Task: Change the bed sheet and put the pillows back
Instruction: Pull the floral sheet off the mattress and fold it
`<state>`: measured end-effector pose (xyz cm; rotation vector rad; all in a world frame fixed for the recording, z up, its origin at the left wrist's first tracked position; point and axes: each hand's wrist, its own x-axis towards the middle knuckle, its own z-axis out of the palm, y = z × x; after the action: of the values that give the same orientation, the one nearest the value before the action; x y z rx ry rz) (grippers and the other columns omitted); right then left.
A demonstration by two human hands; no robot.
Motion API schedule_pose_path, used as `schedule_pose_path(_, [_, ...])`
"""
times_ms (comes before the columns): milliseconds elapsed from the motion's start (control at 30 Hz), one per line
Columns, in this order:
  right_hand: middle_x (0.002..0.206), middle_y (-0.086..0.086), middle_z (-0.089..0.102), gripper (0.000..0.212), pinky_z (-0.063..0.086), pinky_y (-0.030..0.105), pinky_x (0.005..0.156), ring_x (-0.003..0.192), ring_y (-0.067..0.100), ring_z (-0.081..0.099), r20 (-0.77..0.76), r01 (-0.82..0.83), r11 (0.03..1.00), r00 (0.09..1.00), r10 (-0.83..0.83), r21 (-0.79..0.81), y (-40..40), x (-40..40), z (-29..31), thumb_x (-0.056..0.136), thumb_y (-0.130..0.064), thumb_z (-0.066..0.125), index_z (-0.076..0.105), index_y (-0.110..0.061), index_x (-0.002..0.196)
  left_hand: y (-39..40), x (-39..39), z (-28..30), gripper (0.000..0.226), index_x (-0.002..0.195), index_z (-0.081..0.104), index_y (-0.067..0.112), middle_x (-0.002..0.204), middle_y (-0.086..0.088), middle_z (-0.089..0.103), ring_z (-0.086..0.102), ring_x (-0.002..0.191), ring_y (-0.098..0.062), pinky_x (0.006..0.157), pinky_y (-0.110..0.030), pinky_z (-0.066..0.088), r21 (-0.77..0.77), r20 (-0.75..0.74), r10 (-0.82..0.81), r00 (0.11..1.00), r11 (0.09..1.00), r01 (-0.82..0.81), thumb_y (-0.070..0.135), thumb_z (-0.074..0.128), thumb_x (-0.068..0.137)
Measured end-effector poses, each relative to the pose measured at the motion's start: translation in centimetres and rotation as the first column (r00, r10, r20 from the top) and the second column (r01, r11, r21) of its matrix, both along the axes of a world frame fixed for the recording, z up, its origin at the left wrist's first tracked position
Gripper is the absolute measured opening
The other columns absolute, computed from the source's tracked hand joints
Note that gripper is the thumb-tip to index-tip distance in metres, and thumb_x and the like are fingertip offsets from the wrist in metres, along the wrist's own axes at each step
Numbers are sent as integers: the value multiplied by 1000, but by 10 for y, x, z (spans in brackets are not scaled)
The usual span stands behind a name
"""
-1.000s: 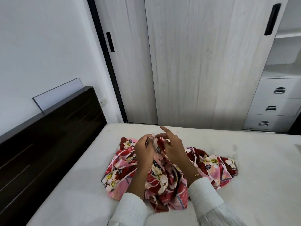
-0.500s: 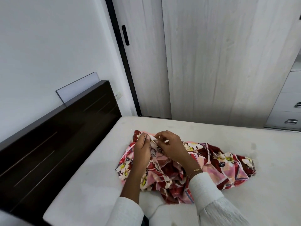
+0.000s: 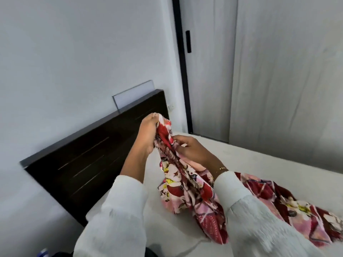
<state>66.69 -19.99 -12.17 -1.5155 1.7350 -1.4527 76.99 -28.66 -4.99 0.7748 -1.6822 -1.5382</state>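
The floral bed sheet (image 3: 187, 184), red and pink with white and yellow flowers, is partly lifted off the bare white mattress (image 3: 259, 164). Its upper end rises between your two hands, and the rest lies bunched on the mattress, trailing to the right and near side, where it passes behind your right sleeve (image 3: 259, 216).

Your left hand (image 3: 148, 132) is the higher one. Its fingers are curled around the top edge of the sheet and grip it, in front of the dark headboard (image 3: 89, 160). Your right hand (image 3: 193, 151) is just beside it, a little lower and to the right. Its fingers and thumb are bent onto the gathered cloth and hold it. A thin gold bracelet (image 3: 220, 168) sits on the right wrist, at the cuff of the white sleeve. The left sleeve (image 3: 118, 210) is white too.

The headboard stands at the left end of the mattress, against the white wall (image 3: 74, 52). A pale flat panel (image 3: 133, 95) leans behind its top edge. On the far side, right of the wall, you have the light wooden wardrobe doors (image 3: 278, 71) with a black handle (image 3: 188, 41).
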Motion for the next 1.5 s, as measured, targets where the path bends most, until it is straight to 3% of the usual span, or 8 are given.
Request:
schedule_pose_path(100, [82,-3,68,19,49,27,80,80,10,63,229,-39,997,972,52,-59,-16,3,37,90,-5,52,66,-17,87,-15,3,38,30,76,53,14,76,-4,62,60,70,-16,59,-19,51,-7,-30,31,999,999,-31,13,34,99])
schedule_pose_path(367, [85,-3,72,13,53,31,75,79,15,68,294,-136,887,912,285,-441,-39,26,197,91,-22,56,69,-22,92,-55,8,234,28,53,52,14,52,-4,56,54,52,-21,54,-25,45,-412,-337,138,931,868,-278,6,38,76])
schedule_pose_path(533, [99,6,69,38,48,38,95,93,21,64,348,-171,938,897,275,-301,-44,17,242,95,-43,43,66,-15,104,-65,14,253,33,65,44,18,61,3,47,41,57,-8,56,-23,34,-709,-57,43,997,702,-71,6,39,95])
schedule_pose_path(667, [84,4,69,22,56,27,71,69,14,66,397,-359,917,827,399,-174,-38,11,225,95,-24,47,63,-9,97,-70,14,216,35,65,45,15,44,12,53,46,43,2,47,-13,38,-607,55,-124,991,784,132,9,38,99])
schedule_pose_path(900, [77,8,62,16,42,27,62,72,19,54,195,295,889,951,-239,-350,-49,0,194,90,-15,58,65,-7,77,-85,11,181,31,72,49,17,62,5,48,42,58,-7,55,-20,34,-537,51,-147,988,830,151,14,38,100])
schedule_pose_path(1300, [103,5,66,35,46,35,94,98,18,61,231,-390,920,893,386,-29,-39,40,125,87,-39,48,63,-13,105,-82,22,161,23,81,46,10,64,-3,69,60,48,-16,50,-18,48,-268,-119,-389,913,898,348,8,31,98])
schedule_pose_path(1433, [93,3,72,48,55,28,79,85,16,68,704,-318,879,527,476,-355,-36,12,127,81,-44,45,62,-9,110,-83,22,161,26,76,47,10,60,-3,66,59,51,-13,52,-17,48,-251,-152,-441,885,883,397,6,31,97])
schedule_pose_path(1500, [88,3,73,35,57,25,72,78,14,69,736,-229,889,499,457,-396,-36,5,127,86,-36,48,66,-11,103,-82,20,161,27,76,47,10,60,-3,66,59,53,-13,54,-17,48,-261,-118,-457,882,871,416,8,32,98])
